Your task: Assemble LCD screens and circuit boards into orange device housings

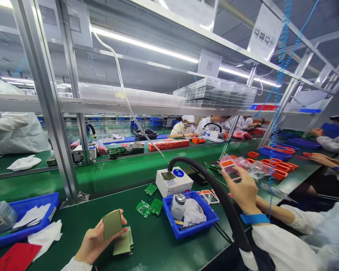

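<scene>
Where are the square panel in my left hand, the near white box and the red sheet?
Square panel (112, 225): head view, middle of face.
Near white box (181, 187): head view, front side.
Red sheet (17, 258): head view, visible middle.

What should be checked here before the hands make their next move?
1. Left hand has hold of the square panel: ok.
2. Right hand has the orange-framed piece at its fingertips: ok.
3. Panel stack squared up: not ok, its edges are uneven.
4. Green circuit boards in a neat row: not ok, they lie loosely scattered.
5. Jar standing inside its blue tray: ok.
6. Panel free of fine scratches: cannot tell, too small to see.
</scene>
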Action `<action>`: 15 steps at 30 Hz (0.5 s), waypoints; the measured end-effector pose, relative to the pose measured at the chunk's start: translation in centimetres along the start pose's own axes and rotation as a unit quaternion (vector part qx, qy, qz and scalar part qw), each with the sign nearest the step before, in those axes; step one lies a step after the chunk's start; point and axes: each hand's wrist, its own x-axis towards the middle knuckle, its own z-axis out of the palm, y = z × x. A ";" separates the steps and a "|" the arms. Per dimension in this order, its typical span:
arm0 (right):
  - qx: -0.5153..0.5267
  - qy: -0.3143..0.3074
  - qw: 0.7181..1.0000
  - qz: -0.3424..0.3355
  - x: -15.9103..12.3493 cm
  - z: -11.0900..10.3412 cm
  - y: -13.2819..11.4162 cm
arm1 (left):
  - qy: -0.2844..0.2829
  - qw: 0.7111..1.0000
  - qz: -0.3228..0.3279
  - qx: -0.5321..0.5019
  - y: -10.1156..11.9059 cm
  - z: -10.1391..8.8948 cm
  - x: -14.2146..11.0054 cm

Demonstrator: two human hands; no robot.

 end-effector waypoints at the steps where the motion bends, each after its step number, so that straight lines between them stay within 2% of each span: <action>1: 0.014 0.022 1.000 0.004 0.1 -0.2 -1.0 | -0.006 1.000 0.004 -0.011 -0.1 0.0 0.0; 3: 0.061 0.035 0.997 0.015 -0.5 -1.1 -3.8 | -0.024 0.999 0.023 -0.033 -0.3 0.3 -0.3; 5: 0.120 0.009 0.992 0.040 -2.4 -2.3 -7.0 | -0.052 0.996 0.051 -0.045 -0.6 1.4 -0.6; 7: 0.170 -0.063 0.980 0.086 -5.7 -3.1 -10.1 | -0.086 0.993 0.069 -0.049 -1.0 3.4 -1.0; 8: 0.201 -0.127 0.963 0.126 -7.7 -3.2 -11.5 | -0.106 0.990 0.074 -0.048 -1.2 4.7 -1.2; 9: 0.279 -0.242 0.905 0.212 -9.8 -3.2 -12.6 | -0.123 0.988 0.082 -0.044 -1.5 6.0 -1.3; 10: 0.353 -0.349 0.814 0.303 -12.0 -2.9 -13.5 | -0.145 0.984 0.097 -0.031 -1.8 7.3 -1.4; 11: 0.411 -0.436 0.705 0.380 -14.0 -2.6 -14.2 | -0.176 0.979 0.106 0.000 -2.1 8.5 -1.5; 12: 0.451 -0.484 0.605 0.442 -15.9 -2.1 -14.6 | -0.190 0.975 0.114 0.025 -2.5 9.6 -1.6; 13: 0.481 -0.507 0.528 0.483 -17.5 -1.6 -14.8 | -0.214 0.969 0.113 0.040 -3.0 10.4 -1.6; 14: 0.503 -0.512 0.473 0.511 -18.9 -1.0 -14.9 | -0.240 0.964 0.110 0.042 -3.6 10.9 -1.6; 15: 0.521 -0.509 0.437 0.528 -20.1 -0.5 -14.9 | -0.259 0.960 0.105 0.034 -4.2 11.2 -1.7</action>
